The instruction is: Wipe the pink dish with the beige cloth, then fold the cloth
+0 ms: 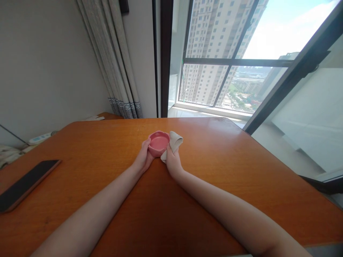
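Building (206, 39): tall and pale, with many small windows, standing outside beyond the glass.
Window (209, 61): dark-framed, divided into panes; bright sky and a distant low view also show through it.
Surface (112, 142): orange-brown, glossy wood grain, wide, its far corners angled off.
Curtain (118, 57): grey, gathered in folds, a dark patterned band near its bottom edge, hanging beyond the surface's far left part.
Dark slab (28, 184): flat, black on top with a brownish side, lying at the left of the surface.
Left grip (143, 157): closed on the pink dish (159, 141), thumb at its left rim, fingers beneath its side.
Right grip (173, 162): closed on the pale grey cloth (176, 140), holding it against the dish's right side.
Dish: round, shallow, wavy-rimmed, between both hands over the surface's far half; whether its base touches the wood, I cannot tell.
Cloth: folded, sticking out above and below the fingers.
White object (40, 138): slim, just beyond the surface's left edge.
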The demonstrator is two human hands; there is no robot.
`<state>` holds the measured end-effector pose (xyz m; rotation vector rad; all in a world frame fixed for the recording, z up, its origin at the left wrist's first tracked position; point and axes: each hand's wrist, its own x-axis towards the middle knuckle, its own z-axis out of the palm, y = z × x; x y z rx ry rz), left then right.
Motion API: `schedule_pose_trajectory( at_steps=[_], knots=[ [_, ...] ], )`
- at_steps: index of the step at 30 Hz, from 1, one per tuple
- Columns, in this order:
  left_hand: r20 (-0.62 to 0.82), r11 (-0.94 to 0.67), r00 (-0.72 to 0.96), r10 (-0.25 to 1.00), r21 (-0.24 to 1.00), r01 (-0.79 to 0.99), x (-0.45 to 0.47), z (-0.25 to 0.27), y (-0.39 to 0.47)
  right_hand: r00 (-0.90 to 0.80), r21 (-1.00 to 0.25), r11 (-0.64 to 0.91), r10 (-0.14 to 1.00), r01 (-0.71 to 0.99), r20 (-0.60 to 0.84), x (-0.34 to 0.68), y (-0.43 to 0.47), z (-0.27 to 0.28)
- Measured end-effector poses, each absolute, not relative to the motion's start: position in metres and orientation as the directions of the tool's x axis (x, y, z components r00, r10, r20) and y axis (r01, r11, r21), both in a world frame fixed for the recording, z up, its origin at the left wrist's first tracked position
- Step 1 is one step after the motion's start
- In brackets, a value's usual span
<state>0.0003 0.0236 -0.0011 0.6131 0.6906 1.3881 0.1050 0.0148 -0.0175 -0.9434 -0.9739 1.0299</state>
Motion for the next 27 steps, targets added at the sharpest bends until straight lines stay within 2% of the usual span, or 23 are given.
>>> schedule_pose_trajectory(
  at_steps=[4,6,9,12,17,22,27],
  knots=[
    [-0.084,0.069,0.001,0.996,0.803,-0.591,0.000,0.002,0.021,0.115,-0.917,0.266,0.963,-0.296,0.242,0.124,0.030,-0.009],
    [-0.096,0.070,-0.018,0.995,0.832,-0.551,0.001,0.001,0.022,0.086,-0.926,0.224,0.974,-0.304,0.207,0.129,0.035,-0.007],
    [-0.069,0.031,-0.048,0.996,0.835,-0.550,0.004,-0.002,0.023,0.131,-0.939,0.134,0.987,-0.317,0.096,0.123,0.033,-0.011],
    [-0.056,-0.016,-0.109,0.992,0.821,-0.571,0.005,-0.004,0.025,0.185,-0.939,0.124,0.981,-0.320,0.066,0.108,0.021,-0.016],
    [-0.017,0.024,0.017,1.000,0.823,-0.567,0.005,-0.003,0.024,0.229,-0.942,0.182,0.966,-0.281,0.118,0.110,0.020,-0.015],
    [-0.093,0.069,-0.019,0.995,0.846,-0.529,0.005,-0.004,0.022,0.088,-0.928,0.242,0.970,-0.282,0.226,0.135,0.044,-0.014],
    [-0.088,0.051,-0.041,0.995,0.837,-0.545,0.005,-0.007,0.025,0.078,-0.937,0.137,0.990,-0.321,0.118,0.129,0.042,-0.014]
  ],
)
